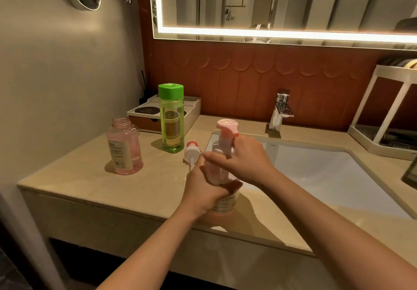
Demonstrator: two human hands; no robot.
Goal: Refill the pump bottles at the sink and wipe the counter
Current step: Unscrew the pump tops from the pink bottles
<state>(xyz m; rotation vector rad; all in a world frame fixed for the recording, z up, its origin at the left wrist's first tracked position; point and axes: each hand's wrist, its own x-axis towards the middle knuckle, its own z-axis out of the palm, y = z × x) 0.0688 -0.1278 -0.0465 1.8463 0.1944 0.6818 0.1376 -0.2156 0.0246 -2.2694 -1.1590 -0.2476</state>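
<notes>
Reaches in with both forearms from the bottom edge. Grips the bottle (223, 203) round its body with the left hand (203, 190), fingers curled across the front, at the front-left corner of the sink (316, 172). Holds it upright over the desk (79, 183); cannot tell whether the base touches. Clasps the bottle's neck with the right hand (246, 161), fingers wrapped round the collar just under the pink pump (226, 128), seated on top with its nozzle toward the sink.

Just left of the sink, a loose pump (192, 152) lying on the desk, tube pointing toward the hands. Left of the sink and behind that loose pump, a green bottle (171, 118), capped, upright, holding yellowish liquid. Farther left of the sink, an open bottle (125, 150), pink, uncapped, upright, labelled. Behind the sink, a chrome tap (281, 111). Right of the sink, a white rack (383, 109). Back-left of the sink, against the wall, a box (144, 115) with a drawer.
</notes>
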